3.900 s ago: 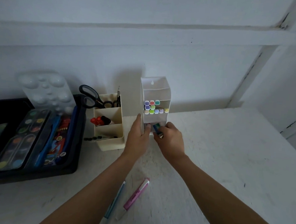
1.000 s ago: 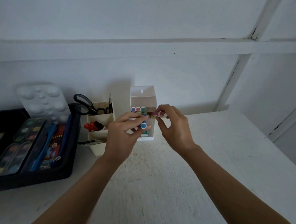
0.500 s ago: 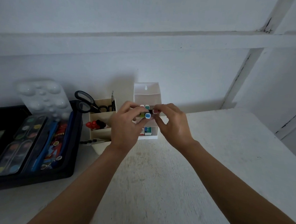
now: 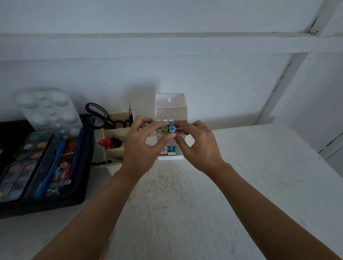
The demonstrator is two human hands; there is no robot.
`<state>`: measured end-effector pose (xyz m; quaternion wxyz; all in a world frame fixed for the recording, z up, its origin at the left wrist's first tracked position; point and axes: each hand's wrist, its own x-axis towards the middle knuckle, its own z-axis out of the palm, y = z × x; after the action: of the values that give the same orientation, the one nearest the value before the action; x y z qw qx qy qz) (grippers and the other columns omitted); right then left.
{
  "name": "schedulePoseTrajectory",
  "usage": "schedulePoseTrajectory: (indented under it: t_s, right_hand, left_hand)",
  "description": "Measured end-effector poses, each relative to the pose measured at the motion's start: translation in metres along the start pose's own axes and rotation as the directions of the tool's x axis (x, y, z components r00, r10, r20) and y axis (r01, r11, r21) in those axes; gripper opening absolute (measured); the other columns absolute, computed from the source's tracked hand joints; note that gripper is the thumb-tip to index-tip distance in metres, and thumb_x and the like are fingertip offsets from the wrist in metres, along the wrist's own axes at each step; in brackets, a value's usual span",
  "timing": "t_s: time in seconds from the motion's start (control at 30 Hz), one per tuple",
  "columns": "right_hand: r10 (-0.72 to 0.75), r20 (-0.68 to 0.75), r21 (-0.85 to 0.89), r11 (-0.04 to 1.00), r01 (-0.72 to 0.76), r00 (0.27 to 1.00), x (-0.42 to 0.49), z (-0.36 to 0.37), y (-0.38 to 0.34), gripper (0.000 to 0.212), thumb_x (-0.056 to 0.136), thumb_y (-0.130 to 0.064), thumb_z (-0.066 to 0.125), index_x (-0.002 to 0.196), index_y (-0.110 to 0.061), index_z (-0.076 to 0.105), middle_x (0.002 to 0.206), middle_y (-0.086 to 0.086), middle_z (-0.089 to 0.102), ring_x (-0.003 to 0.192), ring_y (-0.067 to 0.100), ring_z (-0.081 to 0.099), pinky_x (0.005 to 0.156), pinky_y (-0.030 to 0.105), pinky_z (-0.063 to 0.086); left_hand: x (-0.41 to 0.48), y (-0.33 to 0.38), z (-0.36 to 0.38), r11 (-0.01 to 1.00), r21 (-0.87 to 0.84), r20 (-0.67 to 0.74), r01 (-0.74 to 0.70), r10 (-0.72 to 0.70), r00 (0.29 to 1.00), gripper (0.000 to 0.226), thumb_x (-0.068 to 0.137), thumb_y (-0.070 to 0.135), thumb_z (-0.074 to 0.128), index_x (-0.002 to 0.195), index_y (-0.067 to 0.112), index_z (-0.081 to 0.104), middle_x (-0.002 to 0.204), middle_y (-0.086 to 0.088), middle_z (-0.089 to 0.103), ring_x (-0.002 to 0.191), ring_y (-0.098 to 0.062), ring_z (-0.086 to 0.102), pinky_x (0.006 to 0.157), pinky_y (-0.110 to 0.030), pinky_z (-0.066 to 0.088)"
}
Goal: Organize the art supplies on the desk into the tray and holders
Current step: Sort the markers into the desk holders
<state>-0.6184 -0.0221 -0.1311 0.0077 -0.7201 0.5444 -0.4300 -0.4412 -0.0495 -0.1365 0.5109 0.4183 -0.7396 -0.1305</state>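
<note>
The left hand (image 4: 143, 148) and right hand (image 4: 198, 146) met, nearly touching, at the middle shelf of the white holder (image 4: 171, 101). Their curled fingers pinched the ends of the markers (image 4: 172, 128) there, probably to seat them level with their neighbours. The tray (image 4: 79, 197) of paints sat well to the left.

Dim, bluish, underexposed. Light comes from the right: desk (image 4: 255, 155) is brightest there, and the marker holder (image 4: 171, 107) throws a soft shadow left onto the wall (image 4: 173, 19). Black tray (image 4: 79, 202) mostly murk. Forearms (image 4: 80, 234) soft and grainy at the bottom edge. Wall beams (image 4: 192, 42) bow from wide-angle distortion.
</note>
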Motion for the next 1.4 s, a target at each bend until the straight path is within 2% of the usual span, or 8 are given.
schedulePoseTrajectory:
  t_s: [0.2, 0.37, 0.53, 0.73, 0.9, 1.03, 1.2, 1.4]
  right_hand:
    - [0.076, -0.019, -0.029, 0.997, -0.076, 0.997, -0.001, 0.004, -0.002, 0.029, 0.097, -0.032, 0.064, 0.122, -0.020, 0.069, 0.104, 0.000, 0.073, 0.095, 0.018, 0.061, 0.081, 0.042, 0.056]
    - [0.112, -0.013, 0.004, 0.994, -0.112, 0.994, 0.001, 0.005, -0.003, 0.021, 0.095, -0.021, 0.067, 0.115, -0.017, 0.070, 0.104, 0.001, 0.072, 0.096, 0.018, 0.061, 0.084, 0.044, 0.057]
    - [0.047, -0.033, -0.100, 0.994, -0.050, 0.998, 0.005, 0.004, 0.000, 0.017, 0.094, -0.007, 0.066, 0.109, -0.014, 0.071, 0.098, 0.006, 0.073, 0.091, 0.027, 0.062, 0.076, 0.045, 0.056]
    - [-0.071, -0.116, -0.266, 0.963, 0.038, 0.991, 0.007, 0.008, 0.005, 0.019, 0.093, -0.012, 0.068, 0.108, -0.019, 0.076, 0.099, -0.002, 0.077, 0.083, 0.021, 0.062, 0.073, 0.033, 0.039]
    - [-0.036, -0.151, -0.248, 0.969, -0.003, 0.988, 0.006, 0.008, 0.001, 0.017, 0.090, -0.011, 0.071, 0.105, -0.017, 0.076, 0.089, 0.001, 0.077, 0.079, 0.021, 0.065, 0.077, 0.032, 0.036]
    - [-0.046, -0.129, -0.246, 0.969, 0.013, 0.991, 0.008, 0.006, 0.002, 0.016, 0.092, -0.013, 0.069, 0.105, -0.021, 0.076, 0.086, -0.003, 0.077, 0.076, 0.019, 0.064, 0.074, 0.031, 0.033]
    - [-0.054, -0.146, -0.235, 0.972, 0.018, 0.988, 0.005, 0.005, 0.002, 0.017, 0.088, -0.017, 0.077, 0.104, -0.020, 0.077, 0.087, -0.002, 0.077, 0.073, 0.019, 0.067, 0.074, 0.029, 0.034]
    - [-0.033, -0.179, -0.156, 0.988, 0.005, 0.983, -0.019, 0.004, -0.007, 0.018, 0.088, -0.019, 0.077, 0.106, -0.017, 0.075, 0.094, -0.002, 0.076, 0.078, 0.015, 0.066, 0.075, 0.035, 0.047]
  left_hand:
    - [0.000, 0.002, 0.004, 0.977, -0.071, -0.029, 0.199, -0.201, 0.979, 0.052, 0.082, 0.043, 0.081, 0.127, 0.028, 0.060, 0.123, 0.005, 0.054, 0.108, -0.006, 0.051, 0.084, -0.010, 0.041]
    - [0.003, -0.002, 0.012, 0.908, -0.142, 0.072, 0.395, -0.388, 0.919, 0.074, 0.086, 0.051, 0.074, 0.149, 0.033, 0.040, 0.148, 0.007, 0.046, 0.130, -0.007, 0.044, 0.105, -0.033, 0.043]
    - [0.006, -0.011, 0.018, 0.901, -0.159, 0.167, 0.403, -0.377, 0.911, 0.073, 0.084, 0.064, 0.063, 0.147, 0.034, 0.043, 0.141, 0.009, 0.055, 0.131, -0.016, 0.052, 0.102, -0.047, 0.054]
    - [0.007, -0.007, 0.022, 0.892, -0.221, 0.152, 0.395, -0.368, 0.917, 0.057, 0.096, 0.036, 0.068, 0.147, 0.028, 0.045, 0.138, 0.005, 0.056, 0.128, -0.015, 0.054, 0.102, -0.045, 0.054]
    - [0.008, -0.005, 0.020, 0.884, -0.223, 0.154, 0.412, -0.385, 0.910, 0.061, 0.090, 0.052, 0.065, 0.145, 0.032, 0.046, 0.139, 0.008, 0.056, 0.127, -0.015, 0.054, 0.101, -0.047, 0.055]
    - [0.009, -0.007, 0.019, 0.877, -0.228, 0.151, 0.422, -0.397, 0.905, 0.057, 0.095, 0.037, 0.068, 0.147, 0.026, 0.045, 0.141, 0.004, 0.055, 0.127, -0.012, 0.054, 0.101, -0.045, 0.055]
    - [0.010, -0.009, 0.014, 0.868, -0.225, 0.186, 0.442, -0.407, 0.894, 0.059, 0.092, 0.038, 0.071, 0.146, 0.026, 0.047, 0.140, 0.005, 0.059, 0.127, -0.013, 0.056, 0.105, -0.047, 0.052]
    - [-0.004, 0.000, -0.013, 0.880, -0.201, 0.244, 0.431, -0.381, 0.892, 0.069, 0.091, 0.027, 0.074, 0.151, 0.027, 0.041, 0.144, 0.002, 0.055, 0.131, -0.012, 0.054, 0.107, -0.037, 0.047]
